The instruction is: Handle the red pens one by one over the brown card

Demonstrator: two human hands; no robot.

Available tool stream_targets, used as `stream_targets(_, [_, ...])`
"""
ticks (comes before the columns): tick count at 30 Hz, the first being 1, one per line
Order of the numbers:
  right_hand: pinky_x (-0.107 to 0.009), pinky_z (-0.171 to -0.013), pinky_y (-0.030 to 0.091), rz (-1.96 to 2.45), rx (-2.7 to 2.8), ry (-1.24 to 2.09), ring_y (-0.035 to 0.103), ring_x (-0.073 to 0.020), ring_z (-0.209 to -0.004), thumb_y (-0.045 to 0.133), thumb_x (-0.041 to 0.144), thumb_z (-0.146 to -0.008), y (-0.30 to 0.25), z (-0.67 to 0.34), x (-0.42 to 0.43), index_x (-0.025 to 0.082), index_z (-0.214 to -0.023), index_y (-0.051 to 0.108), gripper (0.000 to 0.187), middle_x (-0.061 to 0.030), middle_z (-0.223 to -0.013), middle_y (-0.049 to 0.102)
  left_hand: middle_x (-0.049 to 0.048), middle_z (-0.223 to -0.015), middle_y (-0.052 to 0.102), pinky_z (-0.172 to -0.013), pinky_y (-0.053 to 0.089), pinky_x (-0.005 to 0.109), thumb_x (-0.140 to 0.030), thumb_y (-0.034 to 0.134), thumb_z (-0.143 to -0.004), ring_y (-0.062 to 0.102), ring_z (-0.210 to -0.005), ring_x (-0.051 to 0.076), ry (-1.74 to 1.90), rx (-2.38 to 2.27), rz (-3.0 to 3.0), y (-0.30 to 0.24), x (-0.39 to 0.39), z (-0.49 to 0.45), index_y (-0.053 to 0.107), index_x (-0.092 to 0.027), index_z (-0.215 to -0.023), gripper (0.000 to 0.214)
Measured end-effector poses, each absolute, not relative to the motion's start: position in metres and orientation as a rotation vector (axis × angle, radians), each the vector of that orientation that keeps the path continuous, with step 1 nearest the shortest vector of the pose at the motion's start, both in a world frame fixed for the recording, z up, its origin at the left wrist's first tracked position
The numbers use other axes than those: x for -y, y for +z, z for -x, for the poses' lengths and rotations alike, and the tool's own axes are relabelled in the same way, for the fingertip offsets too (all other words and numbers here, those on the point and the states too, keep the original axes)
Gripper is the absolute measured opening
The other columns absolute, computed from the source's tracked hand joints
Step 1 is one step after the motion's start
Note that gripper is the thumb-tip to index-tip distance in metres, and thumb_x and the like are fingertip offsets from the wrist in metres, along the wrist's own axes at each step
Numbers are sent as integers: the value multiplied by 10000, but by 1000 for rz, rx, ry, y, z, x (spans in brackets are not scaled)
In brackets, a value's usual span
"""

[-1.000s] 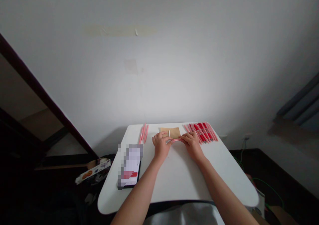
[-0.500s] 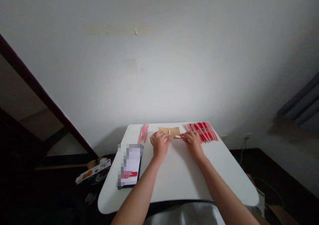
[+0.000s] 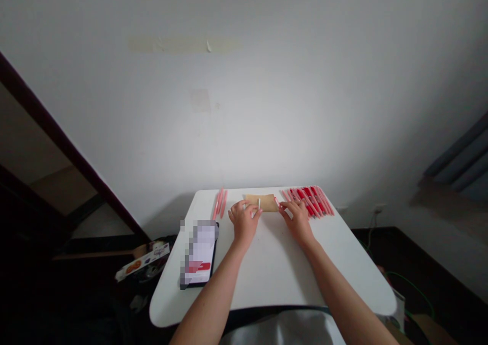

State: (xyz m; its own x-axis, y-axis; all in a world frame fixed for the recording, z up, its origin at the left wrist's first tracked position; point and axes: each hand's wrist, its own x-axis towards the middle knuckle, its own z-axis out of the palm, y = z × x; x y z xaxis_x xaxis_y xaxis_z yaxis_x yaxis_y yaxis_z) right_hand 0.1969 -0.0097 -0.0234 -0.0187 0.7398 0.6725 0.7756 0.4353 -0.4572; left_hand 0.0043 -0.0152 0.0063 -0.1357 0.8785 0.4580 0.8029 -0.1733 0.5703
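Note:
My right hand [image 3: 297, 220] pinches a slim pink-and-white pen [image 3: 277, 201], its red tip pointing up and to the left. Only one end of it shows past the fingers. My left hand [image 3: 245, 223] is beside it on the left, thumb and fingertips drawn together; whatever they hold, if anything, is too small to make out. A short white stick [image 3: 260, 202] stands out just above those fingertips, over a brown piece of paper or card [image 3: 269, 201]. Whether the left fingers touch the stick, I cannot tell.
Several red and pink pens [image 3: 310, 201] lie in a row at the white table's [image 3: 282, 274] back right. A few pink pens [image 3: 220, 203] lie at the back left. A phone [image 3: 200, 253] rests near the left edge. The wall [image 3: 267, 131] rises behind.
Half a second ago both hands gripped the pen level between them. Now its left end is free of my left hand, and my right hand has tilted it upward.

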Motion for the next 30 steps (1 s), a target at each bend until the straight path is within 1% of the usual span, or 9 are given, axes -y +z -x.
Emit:
stream_targets(7, [-365,-846,361,1319,1764,-89,495,-229,-929,513,394,-921,-22,-197,13,240,-1025,694,260,-54,-877,679,52,-1143,609,-1007,312,460,-316,692,-771,471,-1144,260,1156,-1990,-1986,10,18,-5,736,-282,-861,105])
stream_targets(14, [-362,-833,348,1416,1839,-164,456,-232,-969,508,366,-930,-16,-193,19,300,-1028,721,244,-65,-984,643,51,-1128,605,-998,323,426,-322,689,-769,484,-1127,241,1131,-2015,-1978,7,15,-4,734,-268,-870,122])
stream_targets(18, [-377,-833,343,1456,1900,-193,438,-250,-1010,516,332,-925,-16,-191,20,329,-1038,718,231,-67,-1025,631,51,-1122,607,-1010,313,430,-302,686,-767,485,-1134,244,1126,-2016,-1959,7,15,-4,731,-262,-873,121])
stream_targets(22, [-414,-869,336,1490,1952,-191,427,-264,-1039,533,303,-913,-17,-192,20,359,-1035,719,229,-58,-1042,634,51,-1133,610,-1020,297,439,-289,669,-779,477,-1149,250,1102,-2025,-1955,8,17,-4,729,-264,-883,123])
stream_targets(30, [-466,-933,331,1446,1981,-145,435,-272,-1055,526,305,-911,-17,-192,21,349,-1005,730,229,-63,-1033,645,46,-1146,612,-1004,301,437,-284,676,-766,472,-1135,248,1076,-2062,-1943,9,16,-4,729,-269,-882,129])
